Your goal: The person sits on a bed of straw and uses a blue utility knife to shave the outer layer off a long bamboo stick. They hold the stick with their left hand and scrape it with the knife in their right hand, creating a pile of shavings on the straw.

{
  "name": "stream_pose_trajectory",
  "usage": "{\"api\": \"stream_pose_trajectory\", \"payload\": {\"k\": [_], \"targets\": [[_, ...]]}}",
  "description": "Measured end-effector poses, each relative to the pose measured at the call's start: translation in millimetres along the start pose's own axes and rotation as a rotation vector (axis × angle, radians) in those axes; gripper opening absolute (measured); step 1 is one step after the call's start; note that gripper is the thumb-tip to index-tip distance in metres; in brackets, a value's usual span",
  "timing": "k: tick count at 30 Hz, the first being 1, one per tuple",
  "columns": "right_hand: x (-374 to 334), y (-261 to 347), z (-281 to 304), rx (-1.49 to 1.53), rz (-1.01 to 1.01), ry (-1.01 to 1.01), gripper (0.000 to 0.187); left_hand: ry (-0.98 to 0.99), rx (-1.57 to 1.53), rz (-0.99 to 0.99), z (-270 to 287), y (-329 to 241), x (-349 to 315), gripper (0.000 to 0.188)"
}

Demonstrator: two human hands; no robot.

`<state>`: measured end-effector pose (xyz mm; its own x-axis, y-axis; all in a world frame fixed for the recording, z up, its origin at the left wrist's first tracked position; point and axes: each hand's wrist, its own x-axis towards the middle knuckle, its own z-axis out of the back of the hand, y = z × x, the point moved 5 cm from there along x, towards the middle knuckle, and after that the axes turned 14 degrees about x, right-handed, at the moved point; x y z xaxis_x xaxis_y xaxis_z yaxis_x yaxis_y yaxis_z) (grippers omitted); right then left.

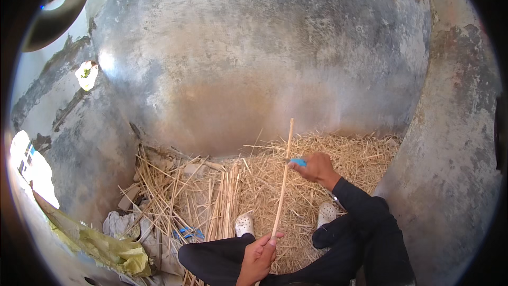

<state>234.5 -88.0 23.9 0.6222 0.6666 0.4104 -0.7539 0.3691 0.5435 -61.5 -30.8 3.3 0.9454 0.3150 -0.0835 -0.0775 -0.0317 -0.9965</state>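
The left hand [258,258] has fingers clamped on the near end of the stick [283,193], above straw [354,153]. The right hand [317,168] clasps a blue tool [298,162] farther along it — light strokes, steady stick should suit.

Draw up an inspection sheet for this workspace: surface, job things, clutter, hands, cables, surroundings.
Surface: floor strewn with straw-coloured shavings.
Job things: one long, slim stick, slanting up and away from the person; blue tool against it, its edge too small to make out.
Clutter: many loose sticks at left, plus grey cloth and a yellowish sheet.
Hands: left hand grips the stick's near end; right hand is closed on the blue tool.
Cables: nothing seen.
Surroundings: stained, worn wall; bright opening at left.
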Motion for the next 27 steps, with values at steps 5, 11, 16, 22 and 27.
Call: {"api": "stream_pose_trajectory", "payload": {"k": [5,11,16,22,27], "targets": [[-8.6,-3.8,-13.1,-0.078,0.120,-0.074,0.077,-0.070,0.005,0.079,-3.4,-4.5,-3.3,0.023],[48.0,-116.2,42.9,-0.114,-0.364,-0.154,0.077,0.035,0.106,0.082,-19.8,5.4,-24.7,0.026],[32.6,-154.0,59.8,0.089,-0.176,-0.448,0.075,-0.108,0.189,0.140,-7.3,23.2,-16.9,0.033],[-58.6,-27.9,-9.9,0.262,0.032,-0.137,0.066,-0.058,0.036,0.089,5.2,10.9,6.0,0.040],[-61.8,34.9,7.7,0.048,0.251,-0.077,0.072,-0.041,0.152,0.045,-3.1,5.1,1.5,0.041]]}}
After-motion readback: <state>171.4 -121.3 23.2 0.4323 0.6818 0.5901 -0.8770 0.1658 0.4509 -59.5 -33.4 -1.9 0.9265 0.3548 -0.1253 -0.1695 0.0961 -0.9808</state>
